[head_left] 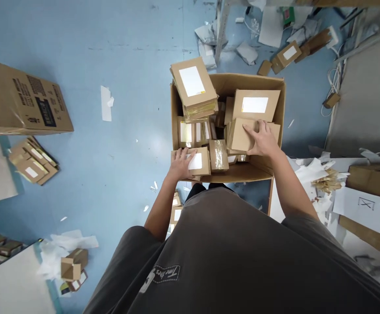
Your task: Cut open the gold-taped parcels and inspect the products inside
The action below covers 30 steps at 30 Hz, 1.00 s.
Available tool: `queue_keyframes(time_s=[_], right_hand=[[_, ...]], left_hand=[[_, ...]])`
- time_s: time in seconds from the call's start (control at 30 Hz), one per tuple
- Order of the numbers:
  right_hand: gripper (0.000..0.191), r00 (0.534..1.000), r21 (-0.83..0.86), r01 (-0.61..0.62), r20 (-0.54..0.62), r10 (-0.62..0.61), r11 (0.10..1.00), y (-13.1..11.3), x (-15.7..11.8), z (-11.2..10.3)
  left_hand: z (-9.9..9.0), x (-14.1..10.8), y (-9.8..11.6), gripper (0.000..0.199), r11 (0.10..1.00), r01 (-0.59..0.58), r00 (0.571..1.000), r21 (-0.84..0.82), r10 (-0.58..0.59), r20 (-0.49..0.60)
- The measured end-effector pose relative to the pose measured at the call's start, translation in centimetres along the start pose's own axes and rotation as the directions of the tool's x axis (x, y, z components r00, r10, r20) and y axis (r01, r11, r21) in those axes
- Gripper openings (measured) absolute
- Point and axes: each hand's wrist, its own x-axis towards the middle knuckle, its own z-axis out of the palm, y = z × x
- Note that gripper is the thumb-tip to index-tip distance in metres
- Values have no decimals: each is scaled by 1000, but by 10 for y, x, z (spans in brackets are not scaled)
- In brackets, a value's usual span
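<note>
A large open carton (227, 176) stands in front of my body, loaded with small cardboard boxes. My left hand (179, 165) grips the left end of a small white-labelled box (203, 162) at the carton's near left corner. At the right, my right hand (262, 140) has its thumb and fingers over a plain cardboard box (241, 134); its underside is hidden. Behind that leans a flat labelled box (261, 98). A stack of flat labelled boxes (199, 83) rises above the far left rim. Between my hands sits a box with shiny tape (219, 155).
A big printed carton (22, 100) stands at the left, with a pile of flat boxes (34, 161) beside it. Paper scraps (106, 104) litter the blue floor. A metal rack post (221, 32) rises beyond the carton. A table with torn paper (317, 170) is at right.
</note>
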Motion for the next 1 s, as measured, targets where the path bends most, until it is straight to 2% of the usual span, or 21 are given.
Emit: queue_keyframes(time_s=[0.1,0.2,0.3,0.43,0.57,0.7,0.87,1.0], right_hand=[[145,997,39,-81,23,80,996,7,-34,29],[143,992,75,-122,31,119,990,4,-52,53],[142,995,98,-94,24,92,991,1,-68,59],[141,998,130,-53,39,48,990,-3,-107,58],[136,997,153,-53,65,43,987,-19,-137,78],[133,997,151,-64,62,56,986,-26,-131,98],[130,996,168,9,88,-24,986,-13,-106,108],[129,993,198,-44,115,21,979,-8,-103,127]], left_hand=[[4,0,-1,141,999,-32,999,-5,32,-44],[5,3,0,135,998,-57,996,-17,56,-68],[4,6,4,131,998,-63,994,-11,62,-94],[2,5,10,128,999,-52,992,-6,51,-111],[3,3,18,127,999,-31,993,13,33,-116],[5,2,25,129,999,-27,993,31,30,-116],[9,2,31,129,1000,-4,992,29,8,-129],[9,1,34,129,1000,12,993,27,-9,-122]])
